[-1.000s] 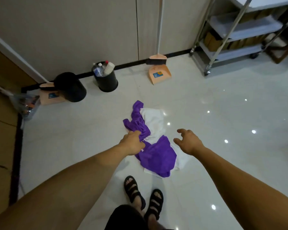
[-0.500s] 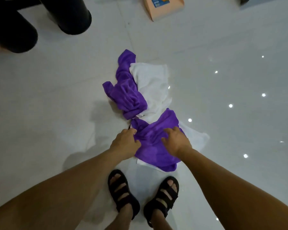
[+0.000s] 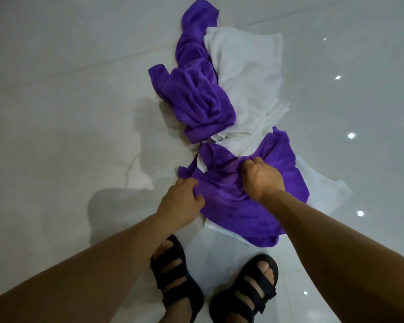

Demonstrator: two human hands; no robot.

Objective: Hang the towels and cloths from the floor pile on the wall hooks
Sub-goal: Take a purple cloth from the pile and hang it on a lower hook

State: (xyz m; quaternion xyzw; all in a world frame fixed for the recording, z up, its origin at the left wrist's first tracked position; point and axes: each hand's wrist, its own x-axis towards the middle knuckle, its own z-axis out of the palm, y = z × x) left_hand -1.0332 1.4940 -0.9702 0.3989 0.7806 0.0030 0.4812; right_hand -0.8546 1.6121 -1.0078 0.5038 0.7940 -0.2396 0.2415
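At the bottom centre of the frame the sandals [image 3: 175, 285] stand on the glossy floor [image 3: 68, 101], just short of the pile. Just above them, the left hand [image 3: 181, 201] has its fingers curled into the left edge of the near cloth [image 3: 233, 213], the purple one, pinching a fold. The right hand [image 3: 261, 178] is fisted, with a bunch of that same cloth gathered at its upper middle. Both hands have hold, but the cloth lies on the floor, so I judge this to be the pick-up of the first piece, grip made and lift not yet begun. White towel [image 3: 247, 78] shows under its lower and right edges and runs on toward the upper centre; I cannot tell whether that is one towel or two. The far cloth [image 3: 196, 89], also purple, lies crumpled along the towel's left side, reaching the top edge. The next move calls for raising the near cloth straight up and clear without dragging the white along. No hooks show here, so I must find the wall first.
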